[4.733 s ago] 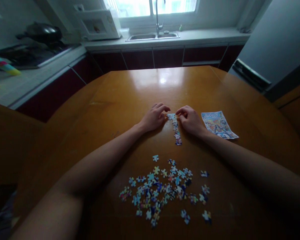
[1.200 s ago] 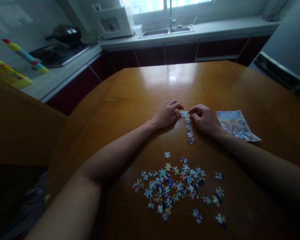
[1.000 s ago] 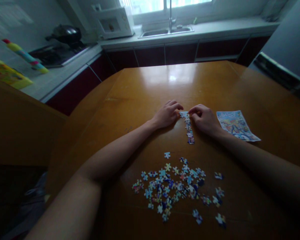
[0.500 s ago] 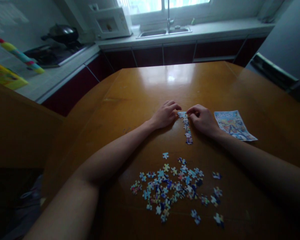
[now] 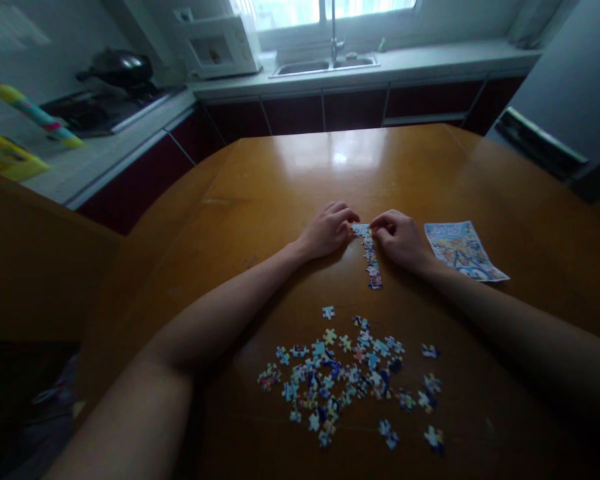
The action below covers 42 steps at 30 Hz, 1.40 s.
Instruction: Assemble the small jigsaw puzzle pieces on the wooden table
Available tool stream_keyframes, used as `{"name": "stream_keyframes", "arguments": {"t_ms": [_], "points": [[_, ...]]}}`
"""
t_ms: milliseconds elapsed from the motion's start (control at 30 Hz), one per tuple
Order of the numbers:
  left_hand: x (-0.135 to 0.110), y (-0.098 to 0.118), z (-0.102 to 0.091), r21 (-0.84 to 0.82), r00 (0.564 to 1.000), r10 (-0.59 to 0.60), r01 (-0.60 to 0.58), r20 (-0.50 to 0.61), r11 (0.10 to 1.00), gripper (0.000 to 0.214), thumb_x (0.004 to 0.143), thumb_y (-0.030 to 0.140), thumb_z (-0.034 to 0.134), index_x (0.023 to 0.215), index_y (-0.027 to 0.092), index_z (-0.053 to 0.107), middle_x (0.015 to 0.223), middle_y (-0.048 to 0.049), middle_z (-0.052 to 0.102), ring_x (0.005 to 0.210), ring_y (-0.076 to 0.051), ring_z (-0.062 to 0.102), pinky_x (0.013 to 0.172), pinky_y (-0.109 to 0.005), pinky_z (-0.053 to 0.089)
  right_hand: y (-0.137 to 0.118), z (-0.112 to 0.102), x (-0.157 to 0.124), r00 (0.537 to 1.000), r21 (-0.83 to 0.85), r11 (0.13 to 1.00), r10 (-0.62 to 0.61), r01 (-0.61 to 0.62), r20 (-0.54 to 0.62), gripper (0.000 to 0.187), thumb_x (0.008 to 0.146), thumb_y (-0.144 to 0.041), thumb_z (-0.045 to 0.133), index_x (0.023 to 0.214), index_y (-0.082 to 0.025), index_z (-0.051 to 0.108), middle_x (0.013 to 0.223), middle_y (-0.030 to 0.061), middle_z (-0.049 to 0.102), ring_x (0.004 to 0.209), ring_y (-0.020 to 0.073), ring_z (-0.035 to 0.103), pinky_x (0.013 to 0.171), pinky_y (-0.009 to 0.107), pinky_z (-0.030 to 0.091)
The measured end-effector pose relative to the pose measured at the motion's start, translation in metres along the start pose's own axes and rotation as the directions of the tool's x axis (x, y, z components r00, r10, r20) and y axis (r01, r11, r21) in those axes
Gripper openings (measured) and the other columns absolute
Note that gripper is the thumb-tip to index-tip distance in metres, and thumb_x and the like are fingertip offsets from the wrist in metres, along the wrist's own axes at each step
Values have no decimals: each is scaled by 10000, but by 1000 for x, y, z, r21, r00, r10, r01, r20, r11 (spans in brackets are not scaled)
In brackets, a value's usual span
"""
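Observation:
A joined strip of jigsaw puzzle [image 5: 372,257] lies on the table in an upside-down L, its short arm at the far end pointing left. My left hand [image 5: 330,229] rests at the left end of that short arm, fingers curled against the edge piece. At the opposite corner, my right hand [image 5: 399,239] has thumb and forefinger drawn together on the strip's right edge. Closer to me, many loose jigsaw pieces [image 5: 330,380] lie in a spread heap, some overlapping. A single pale piece [image 5: 329,312] sits apart, between heap and strip.
A printed picture sheet [image 5: 463,250] lies right of my right hand, partly behind the forearm. The wooden table [image 5: 280,173] reaches toward a counter with a sink [image 5: 325,65], a microwave [image 5: 215,50] and a stove with a wok [image 5: 120,67].
The whole view has shifted slightly. Both hands stay at the strip's far end, and the loose pieces lie as before.

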State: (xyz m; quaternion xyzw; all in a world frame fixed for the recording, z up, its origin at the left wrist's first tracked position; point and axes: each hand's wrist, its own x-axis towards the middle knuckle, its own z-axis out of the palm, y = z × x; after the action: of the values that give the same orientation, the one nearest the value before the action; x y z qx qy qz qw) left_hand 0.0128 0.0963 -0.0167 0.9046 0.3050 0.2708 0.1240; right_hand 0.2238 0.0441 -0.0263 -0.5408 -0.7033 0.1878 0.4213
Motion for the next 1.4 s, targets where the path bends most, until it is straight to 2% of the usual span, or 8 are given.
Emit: {"name": "stream_keyframes", "arguments": {"t_ms": [133,200,367,467,633,833,1100,1400], "points": [[-1,27,-18,-12,988,130,-130,83,991,60,881,195,556,889,220,610,910,-60,638,916,-202,579,861,-360,491,2,0,0,1000,1,1000,-8,8,-11,155,790,-131,557,784,-214,687,854,56,677,818,221,626,760,373,491],[-3,51,-29,-104,958,230,-215,172,971,113,916,241,542,811,220,578,821,-41,634,804,-176,581,796,-337,491,2,1,1,1000,8,1000,-7,7,-12,152,786,-129,558,780,-213,685,845,56,672,811,219,624,752,367,491],[-13,108,-38,-240,768,445,-375,461,896,157,951,275,573,802,248,611,847,-23,681,846,-174,619,777,-318,498,1,3,1,1000,25,1000,5,-5,-16,158,790,-121,556,777,-218,680,854,55,677,834,219,628,766,361,496],[-21,123,-32,-283,709,530,-448,466,848,145,945,292,625,807,253,651,845,-16,690,833,-176,624,751,-325,507,1,4,1,1000,21,1000,3,-3,-30,151,791,-123,563,774,-218,678,855,52,678,832,216,628,770,356,497],[-29,126,-22,-309,680,580,-490,448,815,81,944,302,658,904,250,706,874,-19,697,803,-172,609,712,-328,499,-2,4,0,999,32,999,-19,20,-38,161,799,-107,557,765,-204,680,838,52,667,829,207,624,774,340,486],[-33,128,-15,-248,689,563,-509,456,824,88,937,305,679,880,255,725,840,-15,669,758,-162,575,641,-328,452,0,5,1,998,41,999,-32,34,-50,167,787,-75,566,763,-185,689,825,51,658,822,204,618,772,333,476],[-29,132,-19,-320,625,582,-489,520,811,105,964,219,630,885,228,698,948,-30,674,862,-159,590,713,-292,476,1,6,1,998,54,998,-27,29,-52,180,793,-56,571,770,-182,698,836,43,658,825,197,616,782,325,473],[-31,129,-12,-315,657,534,-432,532,845,82,977,255,619,950,206,679,1000,-46,646,888,-162,587,744,-274,489,3,7,1,998,56,998,-35,38,-53,178,798,-53,570,773,-182,690,834,42,653,818,194,615,762,324,475]]}}
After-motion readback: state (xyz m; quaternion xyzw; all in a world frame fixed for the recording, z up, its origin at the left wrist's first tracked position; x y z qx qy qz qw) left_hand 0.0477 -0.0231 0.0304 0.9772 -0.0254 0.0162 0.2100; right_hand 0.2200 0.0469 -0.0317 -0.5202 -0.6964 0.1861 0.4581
